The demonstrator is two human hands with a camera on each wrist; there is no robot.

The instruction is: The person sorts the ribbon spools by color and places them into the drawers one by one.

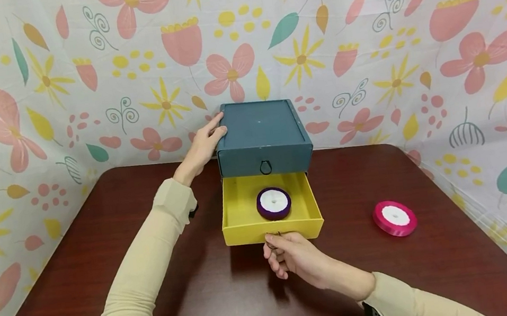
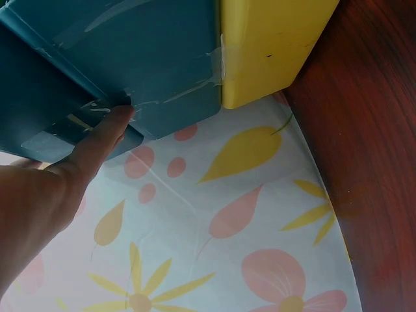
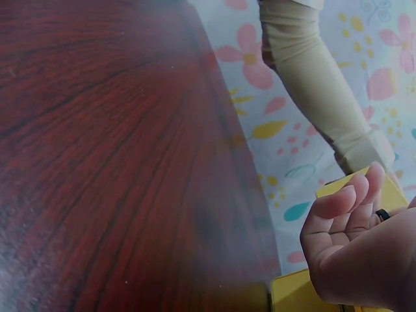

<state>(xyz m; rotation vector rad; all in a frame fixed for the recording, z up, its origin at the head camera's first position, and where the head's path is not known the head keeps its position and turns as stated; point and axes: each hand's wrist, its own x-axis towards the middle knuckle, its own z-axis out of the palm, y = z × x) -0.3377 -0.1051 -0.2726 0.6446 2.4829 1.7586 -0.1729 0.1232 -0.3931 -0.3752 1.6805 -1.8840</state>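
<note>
A small drawer box (image 1: pixel 259 125) stands at the back of the table, its upper drawer blue and closed. Below it a yellow drawer (image 1: pixel 240 202) is pulled out, with a purple ribbon spool (image 1: pixel 274 203) with a white centre lying inside. My left hand (image 1: pixel 204 144) rests against the box's upper left side, a finger extended along the blue wall in the left wrist view. With curled fingers, my right hand (image 1: pixel 297 256) pinches the dark loop pull (image 1: pixel 272 241) on the yellow drawer's front. The right wrist view shows that hand beside the yellow drawer, the loop partly hidden by fingers.
A pink ribbon spool (image 1: pixel 394 218) lies on the dark wooden table (image 1: pixel 225 311), to the right of the drawer. Behind the table hangs a flower-patterned cloth (image 1: pixel 125 62). A dark loop (image 1: pixel 265 167) hangs on the blue drawer's front.
</note>
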